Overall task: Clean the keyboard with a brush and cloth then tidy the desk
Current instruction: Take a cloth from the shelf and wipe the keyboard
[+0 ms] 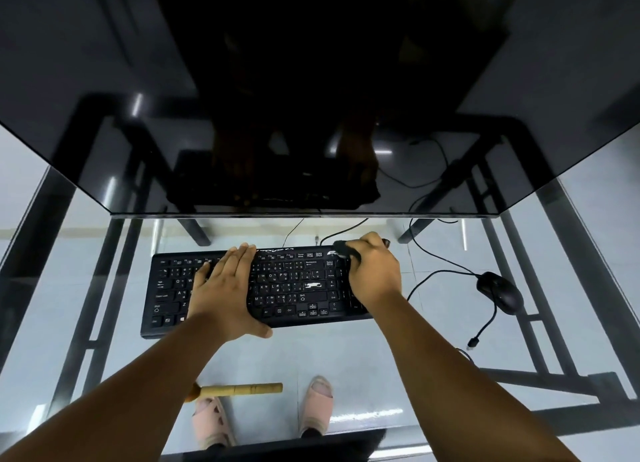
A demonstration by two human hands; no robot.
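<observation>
**Keyboard wipe at the far right corner**

Keyboard (294,285) runs left to right across the glass desk (433,323). Nearest the person, the brush (239,389) lies by the desk's front edge, handle pointing right. The left hand (225,292) lies flat on the keys, fingers straight, steadying the board. The right hand (372,271) grips a dark cloth (346,250) at the top right corner, so unwiped keys likely lie to its left. A mouse (500,292) sits well apart, right.
</observation>
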